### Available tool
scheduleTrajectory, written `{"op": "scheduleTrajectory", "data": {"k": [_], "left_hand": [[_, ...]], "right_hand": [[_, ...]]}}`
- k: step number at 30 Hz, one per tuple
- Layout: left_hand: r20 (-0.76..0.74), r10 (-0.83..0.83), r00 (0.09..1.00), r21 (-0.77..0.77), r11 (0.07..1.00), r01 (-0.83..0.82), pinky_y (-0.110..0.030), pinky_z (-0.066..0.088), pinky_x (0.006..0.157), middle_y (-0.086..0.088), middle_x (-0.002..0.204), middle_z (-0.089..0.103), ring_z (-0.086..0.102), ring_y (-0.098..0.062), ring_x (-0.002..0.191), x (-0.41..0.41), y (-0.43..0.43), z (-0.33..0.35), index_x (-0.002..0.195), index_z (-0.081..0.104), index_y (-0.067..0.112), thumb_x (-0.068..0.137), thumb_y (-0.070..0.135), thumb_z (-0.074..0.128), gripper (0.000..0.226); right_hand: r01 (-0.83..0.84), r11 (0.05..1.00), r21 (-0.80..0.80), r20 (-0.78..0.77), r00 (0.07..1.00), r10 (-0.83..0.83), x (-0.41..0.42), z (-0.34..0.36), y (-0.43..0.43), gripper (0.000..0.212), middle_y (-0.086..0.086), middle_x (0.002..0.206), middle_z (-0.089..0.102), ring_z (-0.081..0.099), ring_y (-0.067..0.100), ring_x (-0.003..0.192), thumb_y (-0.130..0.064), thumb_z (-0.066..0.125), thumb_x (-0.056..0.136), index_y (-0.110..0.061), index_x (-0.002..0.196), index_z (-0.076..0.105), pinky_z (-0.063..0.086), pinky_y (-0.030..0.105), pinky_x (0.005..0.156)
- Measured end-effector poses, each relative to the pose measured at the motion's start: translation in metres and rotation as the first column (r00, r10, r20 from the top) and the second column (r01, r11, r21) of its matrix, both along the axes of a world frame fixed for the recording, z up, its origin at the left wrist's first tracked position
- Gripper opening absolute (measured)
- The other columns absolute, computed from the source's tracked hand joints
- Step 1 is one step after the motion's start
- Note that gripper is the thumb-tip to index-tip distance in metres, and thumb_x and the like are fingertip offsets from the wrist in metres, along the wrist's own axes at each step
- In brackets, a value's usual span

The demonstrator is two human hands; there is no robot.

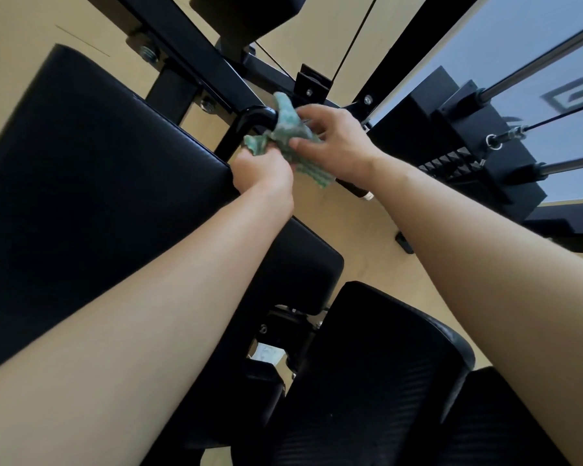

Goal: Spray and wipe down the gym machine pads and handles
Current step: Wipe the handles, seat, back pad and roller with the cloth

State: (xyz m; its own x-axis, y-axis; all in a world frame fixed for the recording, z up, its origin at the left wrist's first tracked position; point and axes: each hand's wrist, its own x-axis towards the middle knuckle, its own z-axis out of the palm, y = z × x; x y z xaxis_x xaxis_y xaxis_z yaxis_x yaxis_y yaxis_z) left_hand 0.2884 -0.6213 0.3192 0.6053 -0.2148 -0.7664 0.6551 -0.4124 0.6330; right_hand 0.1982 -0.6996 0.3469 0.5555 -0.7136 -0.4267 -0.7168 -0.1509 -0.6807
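Just beyond the far edge of the large black pad (91,183), a green cloth (288,136) is wrapped against the curved black handle bar (254,117). The cloth's lower part is gripped in the closed left hand (263,171), its upper part pinched by the right hand (334,142). Open floor (367,230) is seen between the pad's edge and the weight stack (458,142), near the right hand.

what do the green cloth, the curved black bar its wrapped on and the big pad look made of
Green cloth: soft woven fabric, going by its crumpled folds and ribbed stripes. Curved black bar: likely glossy painted metal; it shows sharp highlights. Big pad: probably matte black vinyl over padding.
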Motion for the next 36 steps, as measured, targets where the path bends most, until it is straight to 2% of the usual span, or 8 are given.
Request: {"op": "scheduleTrajectory", "data": {"k": [4, 10, 12, 14, 19, 24, 29, 36], "left_hand": [[-0.143, -0.093, 0.985, -0.050, 0.995, 0.086, -0.037, 0.066, 0.074, -0.013, 0.119, 0.069, 0.071, -0.022, 0.085, -0.012, -0.001, 0.004, 0.125, 0.068, 0.009, 0.100, 0.007, 0.064, 0.025], [-0.298, -0.300, 0.906, -0.105, 0.954, 0.282, -0.041, 0.064, 0.086, -0.007, 0.105, 0.069, 0.070, -0.019, 0.081, -0.039, 0.005, 0.002, 0.121, 0.065, 0.008, 0.104, 0.003, 0.056, 0.020], [-0.336, -0.392, 0.856, -0.143, 0.920, 0.365, -0.031, 0.064, 0.073, -0.004, 0.103, 0.066, 0.069, -0.019, 0.084, -0.048, 0.011, 0.003, 0.118, 0.063, 0.011, 0.107, 0.006, 0.052, 0.017], [-0.368, -0.496, 0.787, -0.157, 0.867, 0.473, -0.026, 0.062, 0.064, -0.005, 0.107, 0.068, 0.069, -0.021, 0.090, -0.057, 0.020, 0.002, 0.110, 0.064, 0.013, 0.109, 0.009, 0.049, 0.016], [-0.399, -0.588, 0.704, -0.183, 0.803, 0.568, -0.029, 0.061, 0.076, -0.010, 0.116, 0.067, 0.069, -0.024, 0.092, -0.073, 0.052, 0.003, 0.105, 0.062, 0.016, 0.107, 0.006, 0.051, 0.015], [-0.220, -0.638, 0.738, -0.165, 0.770, 0.617, -0.026, 0.054, 0.079, -0.005, 0.107, 0.069, 0.067, -0.019, 0.095, -0.063, 0.093, 0.021, 0.095, 0.067, 0.023, 0.104, 0.014, 0.058, 0.016], [-0.096, -0.600, 0.794, -0.171, 0.796, 0.581, -0.020, 0.054, 0.077, 0.005, 0.103, 0.078, 0.073, -0.008, 0.095, -0.040, 0.138, 0.069, 0.103, 0.074, 0.025, 0.100, 0.025, 0.067, 0.008], [0.073, -0.638, 0.766, -0.005, 0.768, 0.640, -0.022, 0.057, 0.073, -0.001, 0.093, 0.079, 0.074, -0.015, 0.089, -0.014, 0.213, 0.145, 0.096, 0.075, 0.010, 0.098, 0.019, 0.069, 0.011]], "right_hand": [[-0.050, 0.999, 0.001, -0.052, 0.997, 0.050, 0.002, -0.002, 0.001, 0.041, -0.004, 0.117, 0.065, 0.060, 0.014, 0.106, -0.030, 0.068, 0.097, -0.026, 0.137, 0.061, 0.046, 0.028, 0.089], [-0.043, 0.997, 0.068, -0.219, 0.974, 0.057, -0.045, -0.010, 0.006, 0.038, -0.001, 0.119, 0.062, 0.059, 0.018, 0.107, -0.028, 0.066, 0.100, -0.024, 0.137, 0.058, 0.046, 0.032, 0.089], [-0.017, 0.997, 0.075, -0.290, 0.956, 0.038, -0.061, -0.013, 0.010, 0.035, 0.002, 0.120, 0.065, 0.062, 0.022, 0.107, -0.027, 0.064, 0.100, -0.026, 0.134, 0.059, 0.051, 0.038, 0.090], [-0.017, 1.000, 0.018, -0.403, 0.915, 0.023, -0.075, -0.015, 0.015, 0.031, 0.006, 0.116, 0.067, 0.065, 0.028, 0.104, -0.026, 0.064, 0.100, -0.026, 0.131, 0.061, 0.055, 0.047, 0.091], [0.083, 0.988, -0.127, -0.580, 0.802, -0.142, -0.096, -0.010, 0.039, 0.021, 0.011, 0.107, 0.069, 0.064, 0.034, 0.096, -0.022, 0.066, 0.097, -0.019, 0.117, 0.068, 0.056, 0.044, 0.083], [0.274, 0.960, -0.065, -0.507, 0.819, -0.268, -0.095, 0.016, 0.071, 0.036, 0.007, 0.119, 0.068, 0.066, 0.031, 0.111, -0.026, 0.071, 0.094, -0.023, 0.130, 0.066, 0.056, 0.041, 0.094], [0.409, 0.910, 0.077, -0.372, 0.858, -0.354, -0.084, 0.055, 0.124, 0.006, -0.002, 0.088, 0.069, 0.069, 0.020, 0.087, -0.024, 0.073, 0.090, -0.023, 0.091, 0.068, 0.060, 0.040, 0.082], [0.516, 0.748, 0.417, -0.126, 0.848, -0.514, -0.069, 0.114, 0.242, 0.015, -0.003, 0.094, 0.075, 0.073, 0.015, 0.090, -0.025, 0.072, 0.093, -0.019, 0.107, 0.074, 0.060, 0.029, 0.074]]}}
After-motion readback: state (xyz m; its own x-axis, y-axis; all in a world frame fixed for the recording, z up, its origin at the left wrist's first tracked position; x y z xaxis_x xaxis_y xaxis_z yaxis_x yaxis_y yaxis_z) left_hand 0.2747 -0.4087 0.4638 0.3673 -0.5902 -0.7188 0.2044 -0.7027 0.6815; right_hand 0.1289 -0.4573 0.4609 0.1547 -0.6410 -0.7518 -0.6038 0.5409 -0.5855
